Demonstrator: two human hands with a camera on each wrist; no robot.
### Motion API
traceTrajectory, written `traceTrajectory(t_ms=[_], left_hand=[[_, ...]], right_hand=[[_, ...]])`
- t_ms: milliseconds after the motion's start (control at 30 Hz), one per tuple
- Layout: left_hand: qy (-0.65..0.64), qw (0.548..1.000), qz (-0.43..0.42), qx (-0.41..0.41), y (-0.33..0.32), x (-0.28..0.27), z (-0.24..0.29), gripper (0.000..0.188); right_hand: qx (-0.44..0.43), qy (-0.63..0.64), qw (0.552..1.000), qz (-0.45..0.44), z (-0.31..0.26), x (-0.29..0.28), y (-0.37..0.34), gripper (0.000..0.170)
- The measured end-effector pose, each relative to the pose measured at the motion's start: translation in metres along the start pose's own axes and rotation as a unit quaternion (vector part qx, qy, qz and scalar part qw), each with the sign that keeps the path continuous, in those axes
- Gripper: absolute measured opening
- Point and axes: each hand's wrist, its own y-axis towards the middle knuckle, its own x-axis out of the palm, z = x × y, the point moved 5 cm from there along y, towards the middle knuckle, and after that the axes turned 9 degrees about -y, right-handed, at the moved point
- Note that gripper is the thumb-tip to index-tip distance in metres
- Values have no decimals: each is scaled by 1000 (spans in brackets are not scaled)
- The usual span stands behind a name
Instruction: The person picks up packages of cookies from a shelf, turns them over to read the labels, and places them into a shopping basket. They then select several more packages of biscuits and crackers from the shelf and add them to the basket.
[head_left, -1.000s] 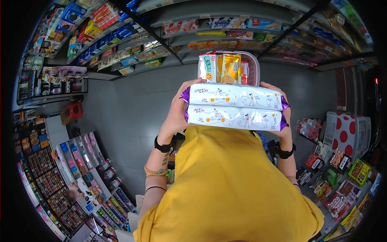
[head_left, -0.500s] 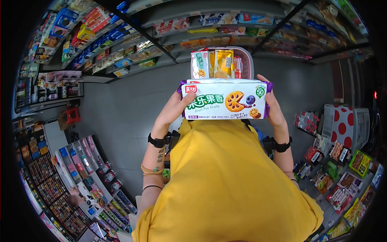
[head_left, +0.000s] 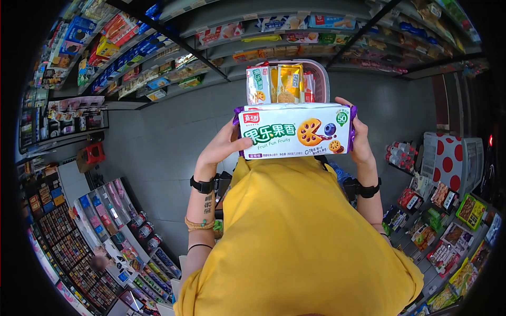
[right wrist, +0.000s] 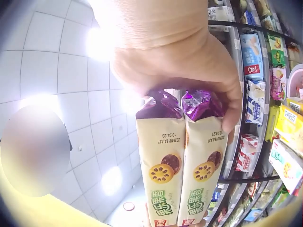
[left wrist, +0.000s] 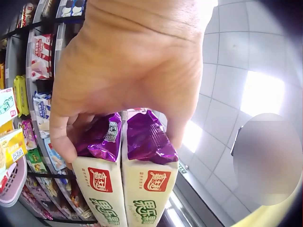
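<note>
Two white biscuit packs with purple ends are held side by side between the hands; in the head view the front pack [head_left: 295,131] shows its blueberry and biscuit print, and the rear one mostly hides behind it. The left hand [head_left: 221,145] grips their left ends, thumb on the printed face. In the left wrist view that hand [left wrist: 128,71] spans both purple ends [left wrist: 147,137]. The right hand [head_left: 362,142] holds the opposite ends. Seen from the right wrist, its fingers [right wrist: 232,113] curl round the outer side of the packs [right wrist: 203,161].
Just beyond the packs, a pink basket [head_left: 322,79] holds several packets, among them a yellow one [head_left: 290,84]. Stocked shelves [head_left: 221,50] run across the far side. A display rack [head_left: 105,210] stands at left, a polka-dotted case [head_left: 448,160] at right.
The packs have been tilted from their narrow sides to the broad printed face. Both hands have shifted slightly left with them, and the left thumb has slid lower on the front pack.
</note>
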Motion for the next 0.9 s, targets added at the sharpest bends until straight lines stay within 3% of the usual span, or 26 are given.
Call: traceTrajectory(t_ms=[267, 433, 567, 900], left_hand=[[-95, 992, 65, 49, 2, -28, -24, 81], [-233, 966, 100, 49, 7, -58, -48, 67], [-317, 942, 96, 49, 17, -64, -55, 61], [-320, 940, 105, 57, 26, -59, -55, 59]], right_hand=[[-40, -28, 999, 6, -28, 5, 7, 63], [-68, -87, 994, 6, -40, 11, 9, 39], [-87, -72, 994, 2, -65, 33, 7, 37], [-75, -86, 993, 33, -73, 41, 1, 39]])
